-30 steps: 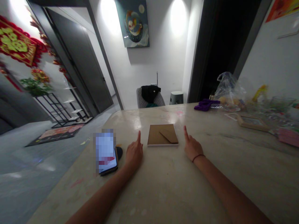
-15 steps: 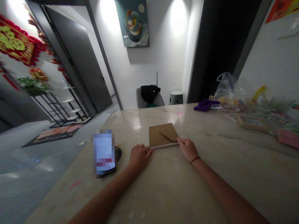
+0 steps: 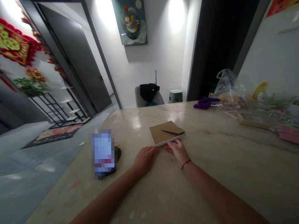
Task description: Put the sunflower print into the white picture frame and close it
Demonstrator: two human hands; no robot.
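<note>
A picture frame (image 3: 163, 132) with a brown board back and thin white sides lies back up on the table. Its flap-like stand (image 3: 174, 132) slants across the board. My left hand (image 3: 144, 158) is closed, fingers together, with their tips at the frame's near corner; its thumb is hidden. My right hand (image 3: 178, 152) holds the near edge, with some fingers reaching low beside it. To the left is a phone (image 3: 104, 152) with a blurred-out screen, resting on something dark.
The marble-look table (image 3: 198, 186) fills the foreground. At its right stand a wooden photo frame (image 3: 252, 119), a pink item (image 3: 288, 133), a purple cloth (image 3: 205, 102) and a clear plastic bag (image 3: 230, 87). A chair (image 3: 160, 99) and a stool (image 3: 175, 95) are beyond.
The picture frame has turned counterclockwise, its right side swinging away from me. My right hand has slid left from the right corner to the near edge. My left hand has shifted slightly right.
</note>
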